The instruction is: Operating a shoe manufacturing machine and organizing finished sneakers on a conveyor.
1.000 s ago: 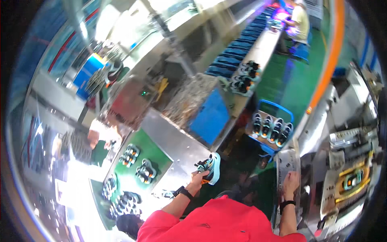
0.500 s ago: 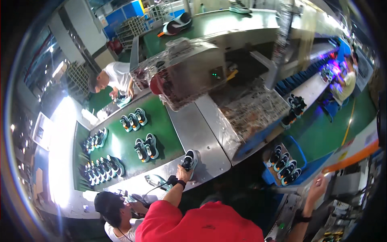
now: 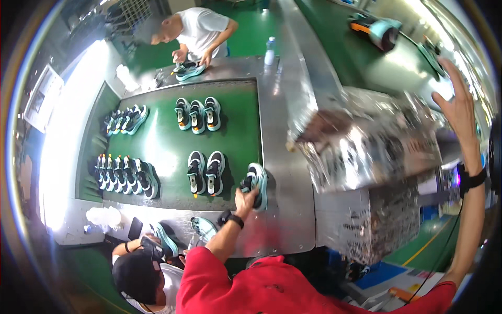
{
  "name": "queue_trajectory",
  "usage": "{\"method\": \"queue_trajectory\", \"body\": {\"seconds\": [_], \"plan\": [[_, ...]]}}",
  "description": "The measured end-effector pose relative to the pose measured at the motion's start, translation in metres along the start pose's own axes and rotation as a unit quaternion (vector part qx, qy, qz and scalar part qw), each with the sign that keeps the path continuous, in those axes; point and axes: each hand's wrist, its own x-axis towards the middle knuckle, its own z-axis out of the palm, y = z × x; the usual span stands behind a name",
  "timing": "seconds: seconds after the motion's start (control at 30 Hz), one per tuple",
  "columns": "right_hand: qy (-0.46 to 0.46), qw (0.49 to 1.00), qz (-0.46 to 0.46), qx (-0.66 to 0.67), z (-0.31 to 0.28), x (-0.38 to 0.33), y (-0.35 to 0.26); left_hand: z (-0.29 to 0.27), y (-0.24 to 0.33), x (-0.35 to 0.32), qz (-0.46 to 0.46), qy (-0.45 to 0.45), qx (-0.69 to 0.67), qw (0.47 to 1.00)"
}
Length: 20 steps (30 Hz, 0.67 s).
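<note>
My left hand [image 3: 244, 202] grips a black and white sneaker [image 3: 259, 179] with a pale teal sole, held at the right edge of the green belt. Just left of it, a pair of similar sneakers [image 3: 214, 171] lies on the belt. Far to the right, my right hand [image 3: 456, 99] is raised with its fingers apart and nothing in them. Beyond that hand, a teal and black shoe [image 3: 384, 32] with an orange patch lies on the upper green conveyor [image 3: 334, 36]; another shoe [image 3: 430, 56] is nearer my fingers.
More sneakers stand in rows [image 3: 125, 175] on the belt. A plastic-wrapped machine [image 3: 366, 146] stands between my arms. One person [image 3: 201, 31] handles a shoe across the belt; another in a black cap [image 3: 138, 275] works at my left. A bottle [image 3: 270, 51] stands on the metal ledge.
The view has swung round to the right. My right hand has gone from the lower right up to the upper conveyor's side. My left hand still holds the sneaker.
</note>
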Motion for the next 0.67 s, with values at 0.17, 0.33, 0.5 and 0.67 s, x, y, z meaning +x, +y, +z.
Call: {"method": "queue_trajectory", "body": {"seconds": [0.17, 0.33, 0.5, 0.67], "plan": [[-0.062, 0.997, -0.048, -0.022, 0.08, 0.106, -0.037, -0.002, 0.1, 0.15, 0.04, 0.061, 0.054, 0.996], [-0.107, 0.99, 0.042, -0.082, 0.114, 0.144, -0.037, -0.013, 0.181, 0.248, 0.13, 0.154, 0.195, 0.96], [-0.181, 0.959, 0.192, -0.107, 0.093, 0.132, -0.019, -0.001, 0.157, 0.28, 0.232, 0.139, 0.193, 0.943], [0.003, 0.949, 0.304, 0.084, 0.049, 0.087, 0.073, 0.038, 0.153, 0.223, 0.297, 0.032, 0.088, 0.95]]}}
